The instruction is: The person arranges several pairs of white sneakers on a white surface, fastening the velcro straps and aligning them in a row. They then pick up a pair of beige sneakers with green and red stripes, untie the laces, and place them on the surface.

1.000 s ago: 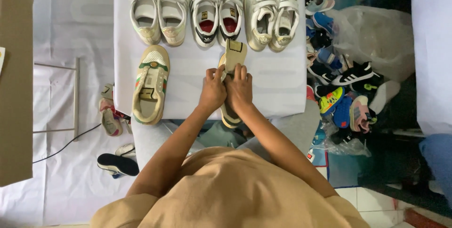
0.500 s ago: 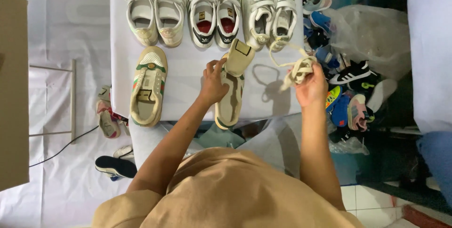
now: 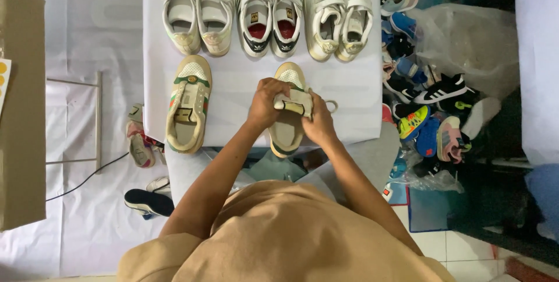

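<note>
Now | both hands: left hand (image 3: 266,103), right hand (image 3: 317,123) | pinching cream leather sneaker (image 3: 288,128) tongue

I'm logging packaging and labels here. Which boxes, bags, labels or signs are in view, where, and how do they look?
Cardboard box: left edge, tall, plain brown.
Sticker sheet: on the box's left side, white with yellow dots.
Plastic bag: right of the table, clear, crumpled, above a heap of shoes.
Insole labels: inside the middle pair, red and dark patches.

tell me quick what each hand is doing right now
Left hand: closed on the tongue of the cream sneaker.
Right hand: gripping the same sneaker's tongue and side.
</note>
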